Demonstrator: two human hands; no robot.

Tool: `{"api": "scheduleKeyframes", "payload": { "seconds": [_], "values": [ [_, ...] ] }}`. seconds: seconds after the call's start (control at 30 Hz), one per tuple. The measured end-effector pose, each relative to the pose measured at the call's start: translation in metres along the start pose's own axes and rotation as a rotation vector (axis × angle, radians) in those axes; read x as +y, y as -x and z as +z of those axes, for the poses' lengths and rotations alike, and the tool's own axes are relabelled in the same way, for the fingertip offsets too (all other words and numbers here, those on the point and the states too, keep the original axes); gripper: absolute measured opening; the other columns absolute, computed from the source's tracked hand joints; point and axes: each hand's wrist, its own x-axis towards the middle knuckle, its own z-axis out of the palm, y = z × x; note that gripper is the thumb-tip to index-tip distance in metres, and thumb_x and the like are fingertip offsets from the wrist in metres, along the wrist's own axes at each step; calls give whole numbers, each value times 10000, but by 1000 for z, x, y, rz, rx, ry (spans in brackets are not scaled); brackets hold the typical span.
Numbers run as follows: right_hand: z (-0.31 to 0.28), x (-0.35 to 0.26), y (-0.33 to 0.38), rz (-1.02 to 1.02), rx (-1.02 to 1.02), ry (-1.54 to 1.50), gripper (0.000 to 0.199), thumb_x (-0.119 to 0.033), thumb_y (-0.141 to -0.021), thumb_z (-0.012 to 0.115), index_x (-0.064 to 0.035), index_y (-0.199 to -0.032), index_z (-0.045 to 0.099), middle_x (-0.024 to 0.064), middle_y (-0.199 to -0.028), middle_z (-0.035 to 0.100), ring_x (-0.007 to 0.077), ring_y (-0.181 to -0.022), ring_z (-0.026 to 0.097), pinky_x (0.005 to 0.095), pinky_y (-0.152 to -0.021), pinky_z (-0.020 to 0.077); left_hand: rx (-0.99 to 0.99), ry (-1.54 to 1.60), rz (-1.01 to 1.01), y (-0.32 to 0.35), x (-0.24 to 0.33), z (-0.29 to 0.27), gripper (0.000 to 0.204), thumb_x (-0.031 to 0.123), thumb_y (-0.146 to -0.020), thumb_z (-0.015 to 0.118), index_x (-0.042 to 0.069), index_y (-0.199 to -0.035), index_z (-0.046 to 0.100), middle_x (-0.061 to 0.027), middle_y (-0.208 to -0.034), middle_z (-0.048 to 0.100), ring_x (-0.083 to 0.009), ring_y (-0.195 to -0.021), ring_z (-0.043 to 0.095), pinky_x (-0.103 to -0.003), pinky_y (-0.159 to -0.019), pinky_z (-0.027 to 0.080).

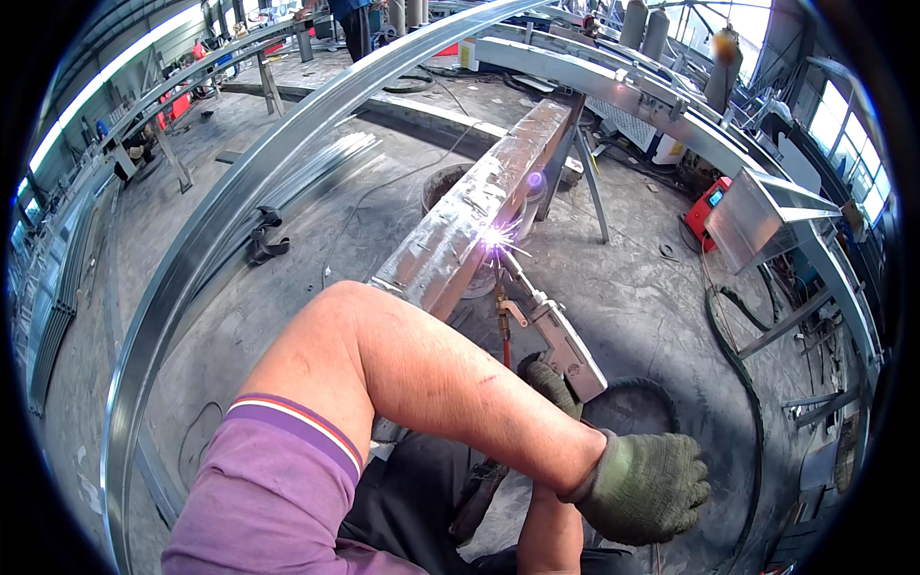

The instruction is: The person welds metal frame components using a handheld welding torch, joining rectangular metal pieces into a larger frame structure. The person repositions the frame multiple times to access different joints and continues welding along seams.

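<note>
A bright spark burns at the tip of a grey handheld welding gun [567, 347], against the right side of a rusty steel beam [436, 225] with a scuffed silvery top. My right hand [548, 383], in a dark green glove, is wrapped round the gun's lower part and partly hidden behind it. A brass fitting with a red hose [506, 353] hangs beside the nozzle. My bare left forearm crosses in front of me. Beyond it my left hand [644, 487], gloved too, is curled closed over my right forearm; its palm is hidden.
A bucket [443, 180] stands under the beam. A long curved metal profile [206, 225] arches along the left. Metal strips [331, 158] and a black strap [266, 240] lie on the floor. To the right are a red machine [707, 211], a dark hose [743, 383] and a metal frame [834, 259].
</note>
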Motion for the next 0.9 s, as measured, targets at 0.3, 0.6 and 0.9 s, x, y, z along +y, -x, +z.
{"api": "scheduleKeyframes", "payload": {
  "seconds": [0.3, 0.6, 0.9],
  "values": [
    [-13, -48, 19, -271, 22, 168, 282, -102, -937, 834, 19, -1182, 764, 93, -1050, 759, 202, -928, 733, 346, -814, 602, -18, 78, -96, 3, -3, -32, 218, 282, -933, 731, 74, -997, 714, -92, -1019, 711, -283, -933, 696, -451, -821, 541],
    [-37, -120, 119, -757, 183, 448, 290, -88, -936, 831, 36, -1190, 767, 102, -1064, 761, 207, -947, 738, 348, -824, 606, 364, 12, -289, -13, -22, -55, 787, 383, -915, 905, -31, -1495, 571, -286, -1471, 582, -482, -1358, 612, -557, -1112, 523],
    [8, -142, 145, -962, 434, 602, 178, -35, -1024, 771, -17, -1199, 745, 20, -960, 727, 93, -824, 662, 283, -722, 541, 293, 631, -851, -11, -39, -54, 980, 551, -984, 858, -128, -1538, 419, -247, -1342, 639, -311, -1229, 677, -456, -1031, 573]
  ]
}}
